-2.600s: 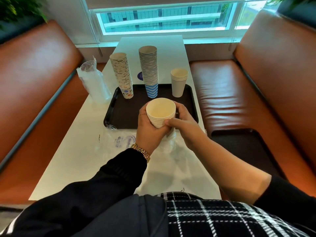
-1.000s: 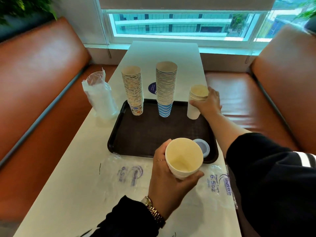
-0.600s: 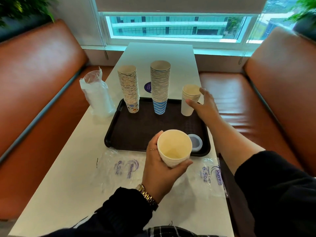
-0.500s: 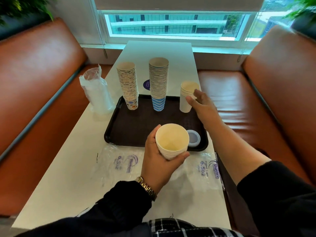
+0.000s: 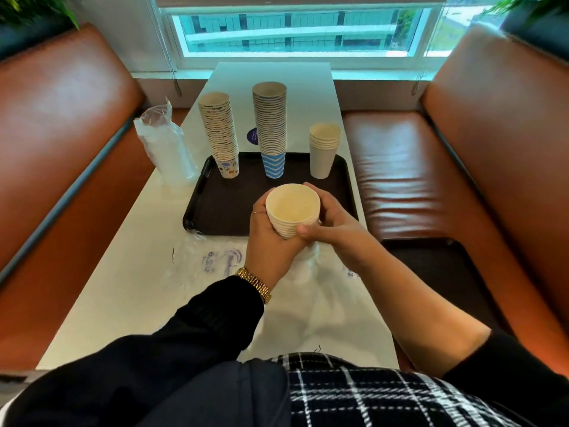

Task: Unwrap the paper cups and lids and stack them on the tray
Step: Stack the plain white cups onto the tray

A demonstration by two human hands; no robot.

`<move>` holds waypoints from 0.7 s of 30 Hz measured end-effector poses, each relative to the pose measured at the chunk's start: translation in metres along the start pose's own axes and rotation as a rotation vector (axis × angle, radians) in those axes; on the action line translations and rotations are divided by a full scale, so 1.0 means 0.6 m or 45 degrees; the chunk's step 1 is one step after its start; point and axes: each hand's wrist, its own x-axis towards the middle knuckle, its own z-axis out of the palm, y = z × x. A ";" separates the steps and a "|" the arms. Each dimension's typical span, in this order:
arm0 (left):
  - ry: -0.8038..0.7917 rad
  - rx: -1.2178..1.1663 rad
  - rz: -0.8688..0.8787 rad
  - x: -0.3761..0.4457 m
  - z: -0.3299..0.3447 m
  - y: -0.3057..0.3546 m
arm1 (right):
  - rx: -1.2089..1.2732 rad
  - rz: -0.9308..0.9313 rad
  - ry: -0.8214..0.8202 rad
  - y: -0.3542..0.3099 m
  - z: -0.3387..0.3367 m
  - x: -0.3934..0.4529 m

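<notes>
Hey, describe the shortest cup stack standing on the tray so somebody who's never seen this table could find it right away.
Find the dark tray on the white table by the window. Three cup stacks stand along its far edge; take the one at the right end, the plain cream stack. It is far shorter than the cartoon-print stack and the blue-striped stack, and has no pattern.

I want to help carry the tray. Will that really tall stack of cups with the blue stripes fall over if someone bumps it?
Probably yes. The blue striped stack is the tallest on the tray and stands on one narrow cup base, so a bump would likely tip it. Paper cups look light, so it would topple easily, though they shouldn't break.
</notes>
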 end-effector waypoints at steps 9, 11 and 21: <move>0.012 0.006 -0.010 -0.002 0.005 -0.006 | 0.087 0.003 0.033 0.001 0.014 0.005; 0.005 0.009 -0.012 -0.003 0.007 -0.006 | 0.080 0.025 0.032 -0.003 0.013 0.007; 0.034 0.050 -0.032 -0.004 0.006 -0.002 | 0.032 -0.080 0.082 -0.012 0.014 0.015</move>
